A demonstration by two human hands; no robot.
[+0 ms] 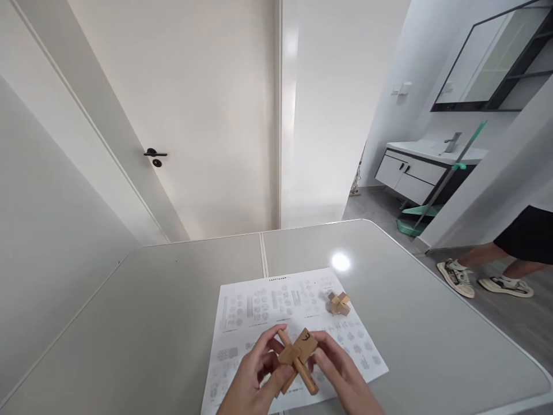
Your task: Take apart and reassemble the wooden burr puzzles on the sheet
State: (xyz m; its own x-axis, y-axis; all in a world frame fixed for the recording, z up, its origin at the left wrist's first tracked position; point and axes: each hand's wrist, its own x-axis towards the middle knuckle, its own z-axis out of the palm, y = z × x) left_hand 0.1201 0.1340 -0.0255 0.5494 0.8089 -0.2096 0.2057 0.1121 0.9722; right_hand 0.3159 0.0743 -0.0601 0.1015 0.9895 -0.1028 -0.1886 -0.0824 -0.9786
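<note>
A wooden interlocking puzzle (299, 358) of crossed bars is held just above a printed instruction sheet (259, 308) on the grey table (164, 305). My left hand (254, 374) grips its left side, fingers curled round a bar. From the right, my right hand (341, 369) pinches the same puzzle with thumb and fingers. A second, smaller wooden puzzle (338, 302) rests on the sheet's upper right part, beyond both hands.
A white door with a black handle (154, 154) stands behind the table. At the right, another person's legs and sneakers (458, 276) are on the floor beside the table edge. A washbasin cabinet (415, 173) and a green mop (449, 173) lie further back.
</note>
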